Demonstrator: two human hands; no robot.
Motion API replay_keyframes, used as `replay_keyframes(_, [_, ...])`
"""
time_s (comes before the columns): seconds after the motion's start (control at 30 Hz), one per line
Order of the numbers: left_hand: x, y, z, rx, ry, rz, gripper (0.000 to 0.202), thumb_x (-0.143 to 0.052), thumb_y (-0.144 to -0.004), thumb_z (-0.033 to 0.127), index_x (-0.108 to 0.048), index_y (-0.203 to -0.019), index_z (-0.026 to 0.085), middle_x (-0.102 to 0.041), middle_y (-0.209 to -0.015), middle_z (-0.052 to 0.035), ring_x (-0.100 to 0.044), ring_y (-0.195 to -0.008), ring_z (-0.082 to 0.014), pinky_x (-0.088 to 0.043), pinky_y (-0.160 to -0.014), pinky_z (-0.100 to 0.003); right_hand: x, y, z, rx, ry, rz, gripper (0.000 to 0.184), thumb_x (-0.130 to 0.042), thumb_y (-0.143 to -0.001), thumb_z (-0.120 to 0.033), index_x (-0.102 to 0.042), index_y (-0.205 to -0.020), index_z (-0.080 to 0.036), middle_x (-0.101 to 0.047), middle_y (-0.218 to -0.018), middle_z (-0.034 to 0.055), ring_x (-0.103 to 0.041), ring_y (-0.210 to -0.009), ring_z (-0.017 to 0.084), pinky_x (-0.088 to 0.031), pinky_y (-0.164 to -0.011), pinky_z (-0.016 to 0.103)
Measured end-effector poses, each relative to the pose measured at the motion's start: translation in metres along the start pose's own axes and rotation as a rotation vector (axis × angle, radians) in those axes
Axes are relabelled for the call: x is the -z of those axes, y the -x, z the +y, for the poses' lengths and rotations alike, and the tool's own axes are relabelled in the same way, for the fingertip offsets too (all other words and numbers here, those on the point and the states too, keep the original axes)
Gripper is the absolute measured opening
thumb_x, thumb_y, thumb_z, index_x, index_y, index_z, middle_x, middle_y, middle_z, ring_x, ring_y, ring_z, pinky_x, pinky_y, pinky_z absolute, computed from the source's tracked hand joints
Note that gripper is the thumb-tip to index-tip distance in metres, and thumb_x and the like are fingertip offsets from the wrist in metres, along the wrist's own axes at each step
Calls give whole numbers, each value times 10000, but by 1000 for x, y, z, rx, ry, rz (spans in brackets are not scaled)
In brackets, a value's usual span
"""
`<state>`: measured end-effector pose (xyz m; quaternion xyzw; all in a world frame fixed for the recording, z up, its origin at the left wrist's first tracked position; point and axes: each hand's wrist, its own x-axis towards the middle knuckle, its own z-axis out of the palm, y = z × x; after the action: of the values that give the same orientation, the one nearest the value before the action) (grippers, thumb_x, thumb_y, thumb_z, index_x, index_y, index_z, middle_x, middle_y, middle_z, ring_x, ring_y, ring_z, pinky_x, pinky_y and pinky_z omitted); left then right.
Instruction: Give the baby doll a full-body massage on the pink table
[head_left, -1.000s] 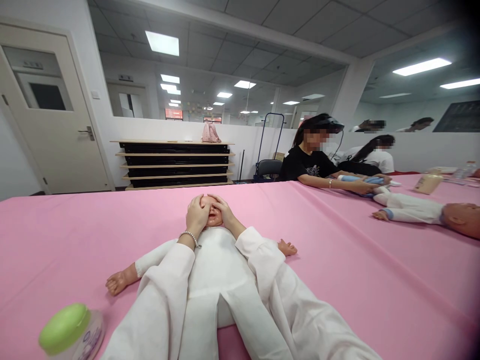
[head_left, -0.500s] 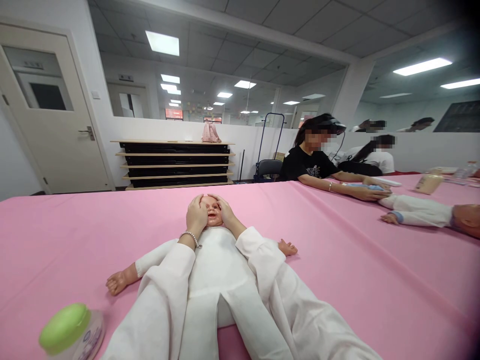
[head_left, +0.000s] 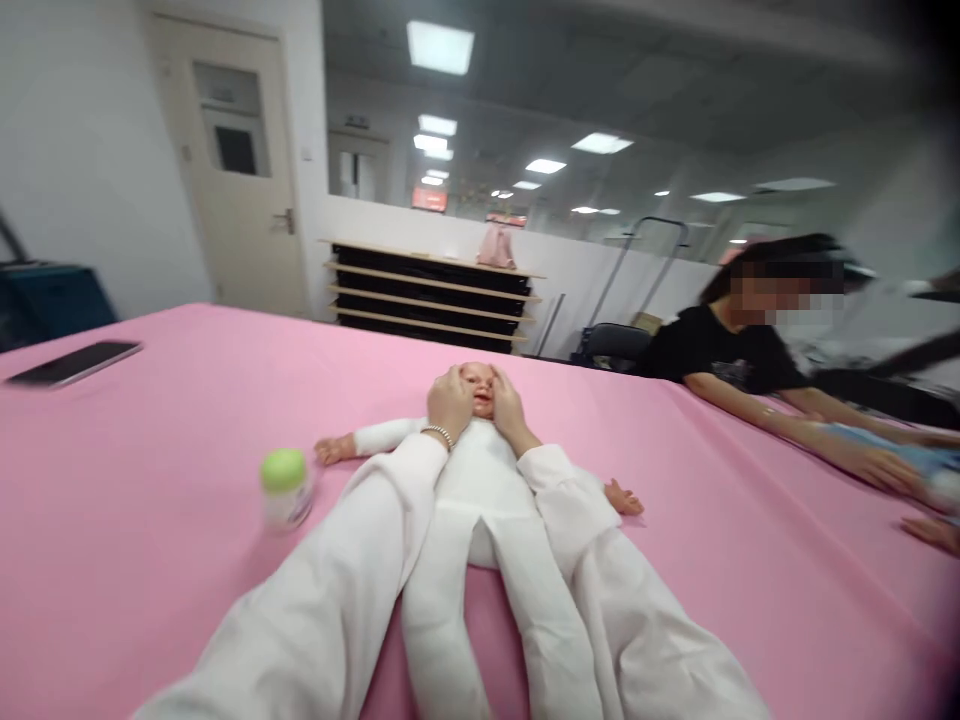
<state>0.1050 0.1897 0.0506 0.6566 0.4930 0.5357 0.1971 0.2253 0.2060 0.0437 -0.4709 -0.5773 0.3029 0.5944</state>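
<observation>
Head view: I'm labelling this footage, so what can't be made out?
In the head view:
Doll: sides of its head hidden by the left hand and right hand; feet cut off by the bottom edge.
Jar: label blurred, unreadable.
Second doll: mostly cut off by the right edge.

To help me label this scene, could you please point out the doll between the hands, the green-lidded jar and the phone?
Doll (head_left: 487, 478), head view, on its white torso.
Green-lidded jar (head_left: 285, 489), head view, where lid meets body.
Phone (head_left: 76, 363), head view, on its dark screen.
</observation>
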Motion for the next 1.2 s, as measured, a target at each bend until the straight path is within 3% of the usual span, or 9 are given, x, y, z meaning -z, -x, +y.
replay_keyframes(0.1, [3,1,-7,-95,6,-15,351,-335,-929,311,-507,-1198,165,-579,-1212,-140,-511,-1177,-248,-367,-1031,-409,10,0,9,104,167,14,580,-485,-803,-508,-461,-1291,-195,-417,-1404,86,-343,-1326,217,-173,-1152,357])
replay_keyframes(0.27, [7,7,-18,-216,-26,-138,539,-504,-859,401,-392,-1318,142,-368,-1442,-150,-294,-1363,-247,-253,-1123,-415,20,1,22,108,107,-89,797,-590,-714,-600,-361,-1381,-229,-323,-1467,81,-283,-1370,233,-168,-1159,400])
replay_keyframes(0.37, [11,9,-18,-196,-30,-191,711,-617,-771,433,-345,-1361,145,-292,-1482,-161,-244,-1381,-277,-233,-1126,-450,20,8,17,60,7,-106,899,-686,-645,-539,-325,-1407,-228,-277,-1490,83,-250,-1386,247,-184,-1156,412])
replay_keyframes(0.47, [13,9,-19,-209,-14,-208,782,-673,-716,434,-341,-1367,155,-303,-1474,-158,-234,-1384,-272,-227,-1129,-442,20,13,9,-22,-93,-133,939,-746,-603,-448,-321,-1415,-243,-297,-1483,73,-262,-1381,259,-266,-1130,417])
replay_keyframes(0.8, [15,9,-22,-237,9,-249,720,-597,-793,428,-310,-1400,167,-297,-1487,-128,-182,-1407,-244,-167,-1150,-417,24,22,-5,-209,-413,-206,1045,-792,-516,-163,-290,-1426,-276,-228,-1519,39,-360,-1337,260,-410,-1056,376])
replay_keyframes(1.0, [17,10,-20,-194,0,-227,648,-583,-809,425,-364,-1383,219,-326,-1479,-88,-237,-1389,-245,-208,-1139,-423,27,21,-2,-251,-465,-232,1000,-770,-571,-164,-276,-1426,-318,-333,-1475,43,-478,-1252,242,-425,-1041,404])
replay_keyframes(1.1, [19,10,-19,-214,17,-216,649,-588,-808,408,-368,-1381,198,-340,-1471,-96,-254,-1384,-232,-214,-1140,-401,26,20,1,-221,-461,-228,1007,-785,-566,-189,-278,-1430,-298,-373,-1452,49,-453,-1273,240,-407,-1056,399])
replay_keyframes(1.2, [21,11,-18,-216,-10,-229,679,-605,-795,411,-361,-1385,181,-338,-1472,-106,-251,-1385,-232,-218,-1137,-390,25,22,0,-202,-432,-239,1048,-804,-545,-174,-264,-1436,-290,-315,-1484,41,-398,-1314,234,-383,-1074,382])
